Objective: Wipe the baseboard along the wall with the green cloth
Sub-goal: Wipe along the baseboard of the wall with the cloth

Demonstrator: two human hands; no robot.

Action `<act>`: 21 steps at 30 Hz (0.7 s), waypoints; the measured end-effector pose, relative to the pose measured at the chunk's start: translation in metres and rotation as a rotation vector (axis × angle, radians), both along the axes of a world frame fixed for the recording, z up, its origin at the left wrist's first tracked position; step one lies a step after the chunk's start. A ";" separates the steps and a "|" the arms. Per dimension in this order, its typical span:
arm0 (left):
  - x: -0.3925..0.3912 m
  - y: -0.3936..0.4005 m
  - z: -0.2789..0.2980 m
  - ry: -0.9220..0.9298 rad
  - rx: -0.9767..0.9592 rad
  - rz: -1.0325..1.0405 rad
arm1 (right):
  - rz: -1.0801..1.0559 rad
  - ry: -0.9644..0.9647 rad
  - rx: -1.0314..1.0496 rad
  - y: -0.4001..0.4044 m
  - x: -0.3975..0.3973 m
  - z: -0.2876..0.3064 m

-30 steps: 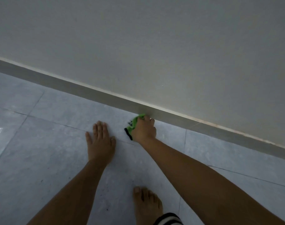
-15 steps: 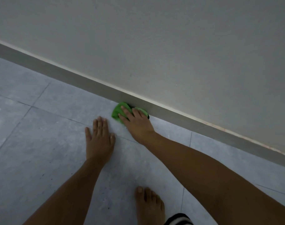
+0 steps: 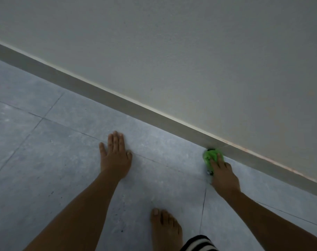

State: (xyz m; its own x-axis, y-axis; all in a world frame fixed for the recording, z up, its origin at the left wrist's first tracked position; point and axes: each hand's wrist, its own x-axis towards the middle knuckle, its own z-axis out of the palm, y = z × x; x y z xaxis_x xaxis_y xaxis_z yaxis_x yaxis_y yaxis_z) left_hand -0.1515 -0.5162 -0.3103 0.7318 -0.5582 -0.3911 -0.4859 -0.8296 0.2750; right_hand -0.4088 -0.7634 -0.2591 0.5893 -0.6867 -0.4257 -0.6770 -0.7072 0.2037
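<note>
Your right hand (image 3: 224,175) presses the cloth (image 3: 210,157) with flat fingers against the baseboard (image 3: 136,109) at right, left hand (image 3: 116,156) spread on the floor (image 3: 45,160); bunched cloth may slip out.

**Surfaces along the wall**

The green cloth (image 3: 211,157) looks soft and fuzzy. The baseboard (image 3: 117,101) is smooth, matt grey. The wall (image 3: 190,51) has a fine, matt, painted grain. The floor (image 3: 54,160) is mottled grey tile with a faint sheen.
</note>
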 end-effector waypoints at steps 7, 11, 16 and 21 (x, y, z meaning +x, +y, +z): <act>-0.002 0.005 -0.007 -0.045 -0.078 0.006 | 0.297 -0.163 0.096 0.046 0.096 -0.021; -0.004 0.017 -0.013 -0.087 -0.122 0.042 | 0.563 -0.206 0.190 0.075 0.189 -0.026; -0.004 0.025 -0.016 -0.093 -0.091 0.067 | 0.719 -0.192 0.209 0.080 0.225 -0.025; -0.006 0.015 -0.013 -0.086 -0.104 0.035 | 0.672 -0.188 0.187 0.022 0.138 -0.019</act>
State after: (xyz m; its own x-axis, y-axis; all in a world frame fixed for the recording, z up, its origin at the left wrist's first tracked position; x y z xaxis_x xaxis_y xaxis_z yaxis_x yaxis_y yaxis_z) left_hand -0.1573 -0.5008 -0.3228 0.7798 -0.5660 -0.2674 -0.4825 -0.8156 0.3193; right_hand -0.2713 -0.7411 -0.2785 0.9336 -0.0760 -0.3500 -0.0953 -0.9947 -0.0384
